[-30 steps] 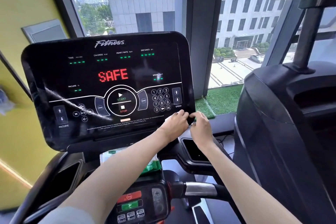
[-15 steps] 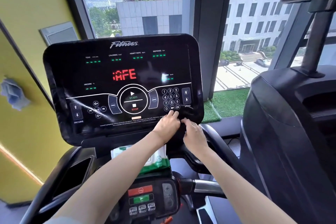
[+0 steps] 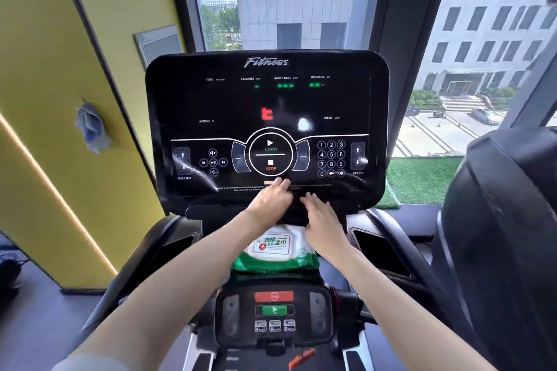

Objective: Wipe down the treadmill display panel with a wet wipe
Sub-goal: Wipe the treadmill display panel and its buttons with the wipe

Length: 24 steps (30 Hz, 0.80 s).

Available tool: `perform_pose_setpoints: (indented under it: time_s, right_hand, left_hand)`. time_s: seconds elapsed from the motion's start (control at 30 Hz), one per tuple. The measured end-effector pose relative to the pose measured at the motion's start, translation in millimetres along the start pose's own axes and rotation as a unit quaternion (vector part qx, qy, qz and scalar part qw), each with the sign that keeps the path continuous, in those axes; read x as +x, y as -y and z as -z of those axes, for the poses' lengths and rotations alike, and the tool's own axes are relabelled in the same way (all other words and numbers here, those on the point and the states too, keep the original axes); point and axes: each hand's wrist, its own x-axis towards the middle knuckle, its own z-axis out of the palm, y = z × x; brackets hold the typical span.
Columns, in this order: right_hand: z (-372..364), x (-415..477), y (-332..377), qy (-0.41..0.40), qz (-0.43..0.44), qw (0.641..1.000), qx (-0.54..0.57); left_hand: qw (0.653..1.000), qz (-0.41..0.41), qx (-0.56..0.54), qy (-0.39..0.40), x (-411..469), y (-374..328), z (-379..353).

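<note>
The black treadmill display panel (image 3: 266, 99) stands upright ahead, with a red character lit at its middle and streaks on its lower left. My left hand (image 3: 269, 200) rests its fingertips on the panel's lower edge, just under the STOP button. Beside it on the right, my right hand (image 3: 321, 221) lies with fingers stretched toward the panel's bottom rim. No wipe shows in either hand. A green and white pack of wet wipes (image 3: 275, 248) sits on the console tray under my wrists.
A lower control pad (image 3: 274, 310) with red and green buttons sits below the pack. Another black machine (image 3: 497, 235) stands close on the right. A yellow wall with a hanging blue cloth (image 3: 90, 126) is on the left. Windows lie behind the panel.
Both hands have slid left along the panel's lower edge, from its right corner to the middle. The view has shifted, and the red readout has changed from SAFE to a single character.
</note>
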Motion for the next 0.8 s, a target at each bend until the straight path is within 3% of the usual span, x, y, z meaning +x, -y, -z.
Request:
perform_pose_setpoints:
  time_s: [0.8]
  right_hand:
    - [-59.4, 23.9, 113.5, 0.035, 0.084, 0.994, 0.060]
  left_hand:
    - [0.992, 0.105, -0.060, -0.023, -112.4, 161.7, -24.8]
